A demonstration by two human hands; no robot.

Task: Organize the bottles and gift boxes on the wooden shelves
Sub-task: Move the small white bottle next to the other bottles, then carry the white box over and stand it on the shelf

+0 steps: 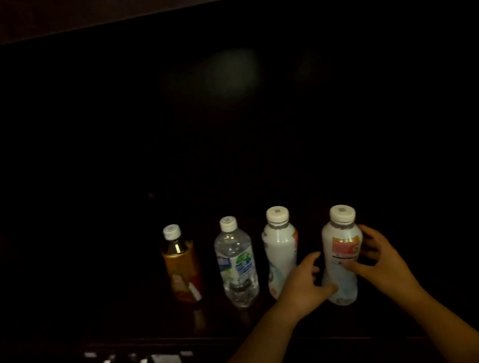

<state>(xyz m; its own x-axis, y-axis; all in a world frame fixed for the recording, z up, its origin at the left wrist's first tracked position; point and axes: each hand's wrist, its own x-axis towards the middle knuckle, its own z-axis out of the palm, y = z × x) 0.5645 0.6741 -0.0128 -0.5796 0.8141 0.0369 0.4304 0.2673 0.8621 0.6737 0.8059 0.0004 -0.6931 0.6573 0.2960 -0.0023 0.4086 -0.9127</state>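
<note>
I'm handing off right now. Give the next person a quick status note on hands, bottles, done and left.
Left hand and right hand: both cupped around the rightmost white bottle, standing on the dark shelf; grip not clearly closed.
Row, left to right: amber bottle, clear water bottle, second white bottle, all upright.
Done: three lined up.
Left: settle the fourth in line. No gift boxes visible; scene very dark.

A dark wooden shelf (160,320) carries four bottles standing upright in a row, apart from one another. From the left: an amber bottle (182,268) with an orange label, a clear water bottle (236,265), a white bottle (280,247), and another white bottle with a pink label (342,256), which stands nearer the front edge.
</note>
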